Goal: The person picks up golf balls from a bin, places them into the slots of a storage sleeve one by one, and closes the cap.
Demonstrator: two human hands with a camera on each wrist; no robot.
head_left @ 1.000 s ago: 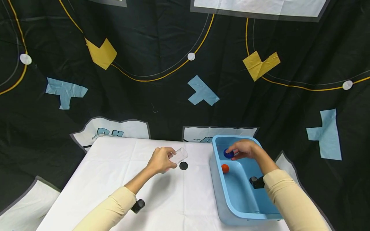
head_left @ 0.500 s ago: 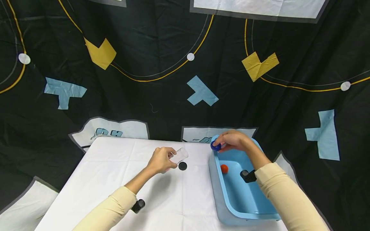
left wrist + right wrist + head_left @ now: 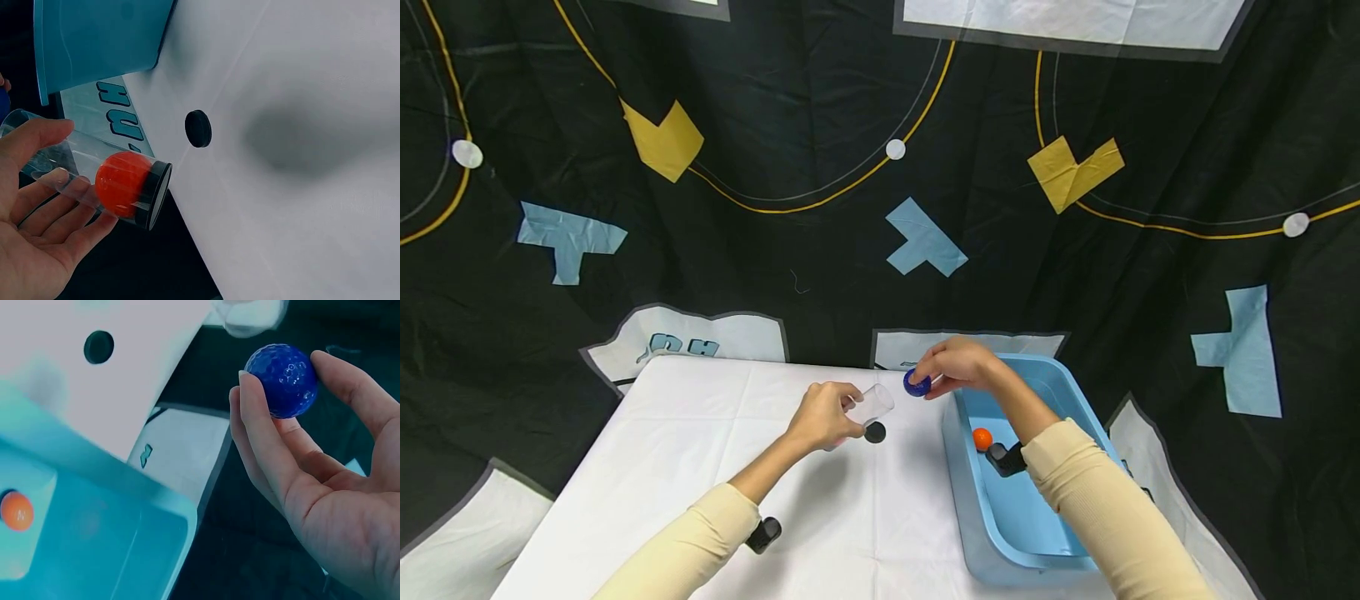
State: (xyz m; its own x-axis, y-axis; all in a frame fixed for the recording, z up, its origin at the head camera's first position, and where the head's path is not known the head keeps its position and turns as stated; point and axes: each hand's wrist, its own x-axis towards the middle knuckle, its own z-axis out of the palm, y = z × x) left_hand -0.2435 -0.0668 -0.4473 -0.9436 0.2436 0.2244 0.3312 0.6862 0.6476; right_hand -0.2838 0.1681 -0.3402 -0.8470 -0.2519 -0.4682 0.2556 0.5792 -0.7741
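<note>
Outside tub rim (image 3: 982, 500), blue ball (image 3: 284, 381)

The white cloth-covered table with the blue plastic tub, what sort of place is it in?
Probably a recording corner or small studio, though I can't be sure: a creased black fabric backdrop hangs behind the white cloth-covered table, and a small black camera sits at each wrist.

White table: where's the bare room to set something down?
Bare: left of the beige left sleeve, and nearest the camera, between it and the blue plastic bin. Crowded: around the small black disc, clear plastic tube, left hand, dimpled blue ball and right hand.
</note>
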